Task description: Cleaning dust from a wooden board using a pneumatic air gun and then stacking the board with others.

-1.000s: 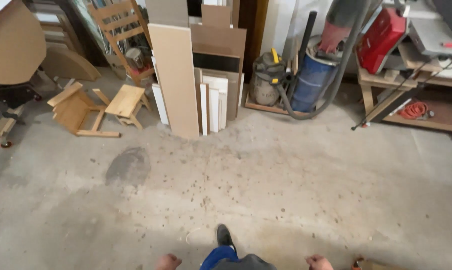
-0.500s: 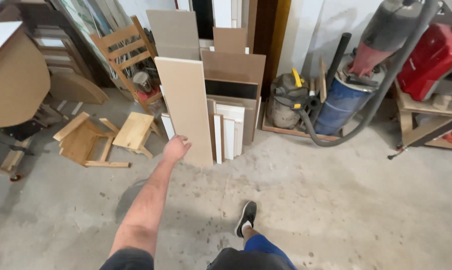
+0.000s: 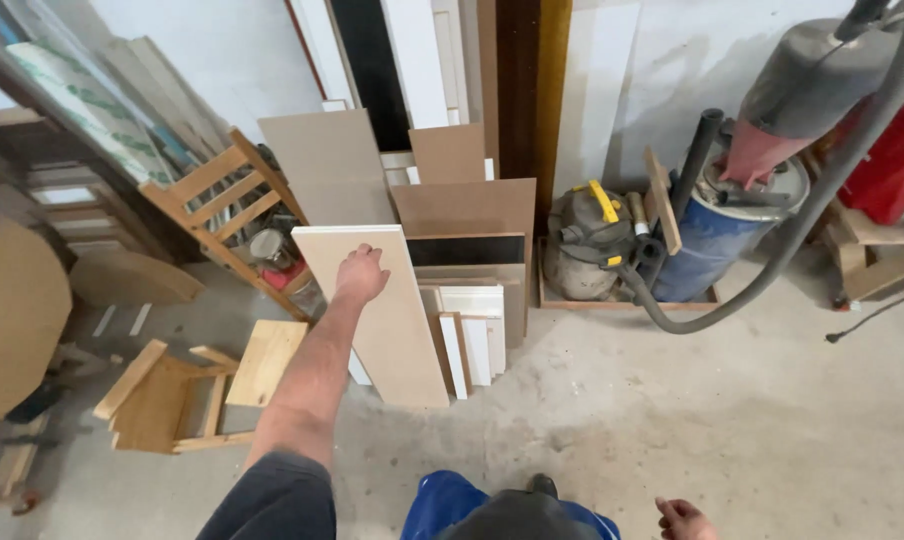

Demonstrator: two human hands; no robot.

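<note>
On leaning pale board (image 3: 397,330): left hand (image 3: 360,274), fingers curled

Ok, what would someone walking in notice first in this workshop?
Probably the left hand stretched out to the tall pale wooden board leaning among stacked panels at centre. To the right stands a blue drum vacuum with a thick grey hose. At lower left, a small light wooden stool lies tipped on the concrete floor.

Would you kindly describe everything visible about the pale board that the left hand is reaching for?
The pale board is a long, flat rectangular panel, light beige like laminated chipboard. It stands on the concrete floor, leaning back against other stacked boards. The left hand is at its upper part, apparently touching it.
</note>
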